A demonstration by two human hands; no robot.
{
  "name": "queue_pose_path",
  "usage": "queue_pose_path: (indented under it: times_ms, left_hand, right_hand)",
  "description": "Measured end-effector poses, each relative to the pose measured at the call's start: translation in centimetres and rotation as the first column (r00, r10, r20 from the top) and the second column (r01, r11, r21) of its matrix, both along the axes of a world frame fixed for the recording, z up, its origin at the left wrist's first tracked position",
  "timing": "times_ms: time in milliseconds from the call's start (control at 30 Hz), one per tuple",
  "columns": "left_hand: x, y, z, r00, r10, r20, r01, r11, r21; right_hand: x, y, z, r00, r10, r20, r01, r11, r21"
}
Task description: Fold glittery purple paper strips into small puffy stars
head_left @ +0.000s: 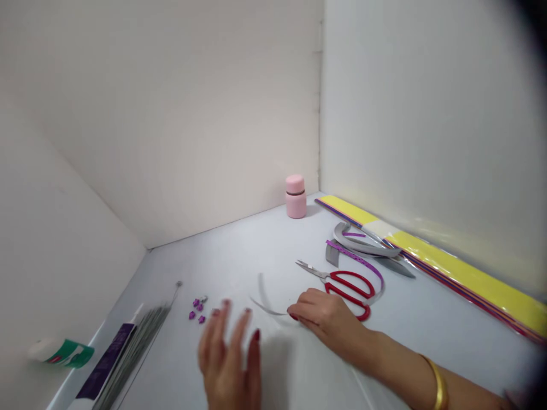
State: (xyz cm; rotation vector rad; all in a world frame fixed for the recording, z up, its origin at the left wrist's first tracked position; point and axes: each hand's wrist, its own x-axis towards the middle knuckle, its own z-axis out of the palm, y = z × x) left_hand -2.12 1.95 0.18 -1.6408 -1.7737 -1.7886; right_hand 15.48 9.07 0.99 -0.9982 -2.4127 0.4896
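Note:
My right hand (pixel 320 313) is closed, its fingertips pinching the end of a thin pale strip (pixel 268 310) that curves up to the left off the table. My left hand (pixel 231 361) is somewhat blurred, with fingers spread and nothing seen in them. Just beyond it lie several small purple stars (pixel 196 307), one greyish piece among them. Red-handled scissors (pixel 329 278) rest behind my right hand, blades pointing left and partly covered at the lower handle.
Grey and purple paper strips (pixel 356 250) lie curled past the scissors. Along the right wall runs a yellow-topped plastic packet (pixel 444 262). A pink jar (pixel 296 197) stands near the back corner. At left are a bundle of thin stems (pixel 132 353) and a green-and-white tube (pixel 70 353).

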Motion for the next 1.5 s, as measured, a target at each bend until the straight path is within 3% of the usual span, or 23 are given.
queue_pose_path:
  times_ms: [67, 200, 267, 333, 400, 567, 700, 767, 867, 933, 967, 1000, 1067, 1100, 1133, 1200, 1300, 1367, 1500]
  left_hand:
    - [1.3, -0.3, -0.4, 0.982, -0.106, -0.156, 0.108, 0.994, 0.001]
    - [1.3, -0.2, -0.6, 0.897, -0.262, -0.357, 0.177, 0.951, -0.255]
    - [0.8, -0.1, -0.7, 0.838, -0.335, -0.431, 0.213, 0.928, -0.306]
    - [0.5, -0.1, -0.8, 0.905, -0.238, -0.353, 0.167, 0.961, -0.219]
    - [0.4, 0.0, -1.0, 0.914, -0.213, -0.344, 0.156, 0.970, -0.184]
    - [0.1, 0.0, -1.3, 0.758, -0.253, -0.601, 0.117, 0.960, -0.256]
    - [0.5, -0.4, -0.6, 0.865, -0.316, -0.390, 0.160, 0.910, -0.382]
    - [0.9, -0.6, 0.0, 0.893, -0.280, -0.352, 0.162, 0.930, -0.329]
    - [1.5, -0.9, 0.7, 0.883, -0.197, -0.426, 0.134, 0.976, -0.174]
    - [1.7, -1.0, 1.1, 0.913, -0.209, -0.351, 0.150, 0.971, -0.188]
    - [1.8, -1.0, 1.3, 0.943, -0.223, -0.247, 0.163, 0.957, -0.240]
    - [1.9, -1.0, 1.4, 0.970, -0.222, -0.102, 0.182, 0.935, -0.305]
    - [2.1, -0.9, 1.7, 0.958, -0.170, 0.232, 0.255, 0.874, -0.413]
    - [2.2, -0.8, 1.8, 0.911, -0.139, 0.388, 0.313, 0.846, -0.431]
    - [2.4, -0.7, 1.9, 0.842, -0.121, 0.526, 0.381, 0.824, -0.420]
    - [2.8, -0.5, 1.8, 0.680, -0.130, 0.722, 0.518, 0.782, -0.348]
    - [3.4, -0.2, 1.5, 0.497, -0.141, 0.856, 0.633, 0.734, -0.246]
    - [3.7, -0.2, 1.2, 0.430, -0.123, 0.894, 0.661, 0.717, -0.219]
    - [4.0, -0.4, 1.1, 0.352, -0.122, 0.928, 0.717, 0.672, -0.184]
  right_hand:
    - [-0.1, -0.2, -0.3, 0.999, 0.047, 0.010, -0.048, 0.995, 0.087]
    - [-0.2, -0.6, -0.4, 0.995, 0.099, 0.003, -0.095, 0.942, 0.323]
    - [-0.2, -0.8, -0.2, 0.997, 0.075, 0.008, -0.072, 0.914, 0.399]
    - [-0.2, -0.9, 0.1, 0.999, 0.034, 0.028, -0.043, 0.882, 0.469]
    - [-0.2, -0.9, 0.3, 0.998, -0.013, 0.053, -0.017, 0.851, 0.524]
    - [-0.2, -0.9, 0.5, 0.995, -0.070, 0.074, 0.013, 0.809, 0.587]
    - [-0.1, -0.9, 0.5, 0.997, -0.072, 0.005, 0.055, 0.798, 0.601]
    - [-0.1, -1.0, 0.7, 0.996, -0.067, -0.052, 0.085, 0.805, 0.587]
    - [-0.2, -1.3, 1.2, 0.976, -0.051, -0.210, 0.132, 0.911, 0.390]
    - [-0.4, -1.7, 1.6, 0.919, -0.105, -0.381, 0.115, 0.993, 0.002]
    - [-0.5, -1.9, 1.8, 0.872, -0.168, -0.460, 0.052, 0.966, -0.254]
    - [-0.7, -2.0, 2.1, 0.818, -0.245, -0.520, -0.051, 0.870, -0.491]
    - [-1.0, -2.4, 2.4, 0.720, -0.394, -0.571, -0.292, 0.575, -0.764]
    - [-1.2, -2.5, 2.6, 0.682, -0.448, -0.578, -0.385, 0.452, -0.804]
    - [-1.3, -2.7, 2.7, 0.650, -0.488, -0.582, -0.446, 0.375, -0.813]
    - [-1.5, -2.9, 2.7, 0.602, -0.540, -0.588, -0.493, 0.327, -0.806]
    - [-1.7, -3.0, 2.3, 0.547, -0.585, -0.599, -0.437, 0.410, -0.800]
    - [-1.8, -3.0, 2.0, 0.543, -0.607, -0.581, -0.359, 0.458, -0.813]
    - [-2.0, -3.0, 1.3, 0.583, -0.592, -0.556, -0.301, 0.478, -0.825]
